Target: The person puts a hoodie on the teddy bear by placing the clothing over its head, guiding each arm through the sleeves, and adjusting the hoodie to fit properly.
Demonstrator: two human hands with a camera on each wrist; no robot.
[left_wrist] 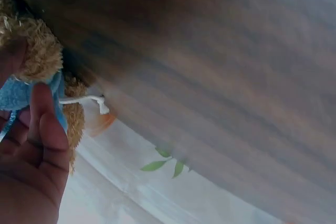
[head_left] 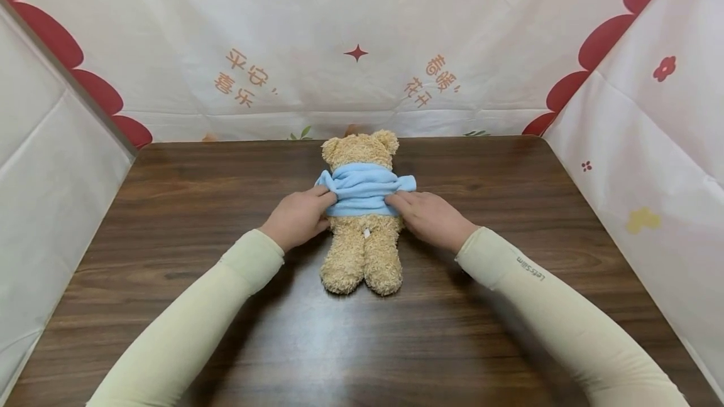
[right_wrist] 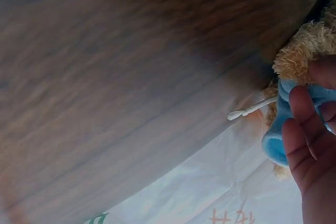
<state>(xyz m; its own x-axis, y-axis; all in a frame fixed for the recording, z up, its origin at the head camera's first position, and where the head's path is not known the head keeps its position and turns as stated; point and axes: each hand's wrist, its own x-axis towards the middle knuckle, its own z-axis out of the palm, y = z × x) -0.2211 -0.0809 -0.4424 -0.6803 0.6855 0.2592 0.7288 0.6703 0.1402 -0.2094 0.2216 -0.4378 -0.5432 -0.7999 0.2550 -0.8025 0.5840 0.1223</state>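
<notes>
A tan, curly-furred teddy bear lies flat on the table, its head toward the back wall and its legs toward me. Around its body is a light blue top, bunched in folds across the middle. My left hand pinches the top's left side near the hem. On the other side my right hand grips the cloth in the same way. A knotted white cord sticks out beside the blue cloth in the left wrist view; another white cord shows in the right wrist view.
The bear lies on a dark wood-grain table. A white printed cloth hangs behind the table's far edge, and similar white panels flank both sides. A small white tag shows between the bear's legs.
</notes>
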